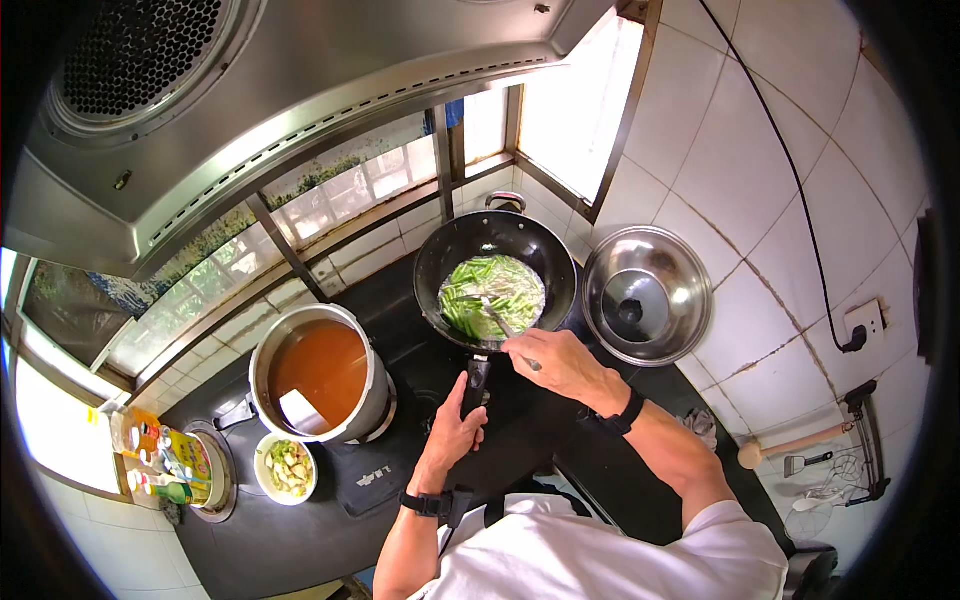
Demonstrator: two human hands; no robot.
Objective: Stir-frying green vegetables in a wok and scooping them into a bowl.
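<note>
A black wok (442, 247) sits on the stove, with cut green vegetables (495, 292) in bubbling liquid inside it. Near its black handle (475, 382), my left hand (454, 427) has its fingers wrapped around the lower part, the thumb along the side. My right hand (559, 360) grips a metal spatula (504, 321), whose head is partly hidden among the vegetables. Left of the wok stands a large metal pot (379, 390) of reddish-brown liquid, with a white object (301, 412) partly in it. A white bowl (260, 480) beside that pot holds chopped green and pale pieces.
An empty stainless steel basin (647, 292) stands right of the wok against the tiled wall. Several condiment bottles (169, 457) are grouped at the far left. The range hood (315, 90) overhangs the upper left. A rolling pin (795, 444) and whisks hang at the right.
</note>
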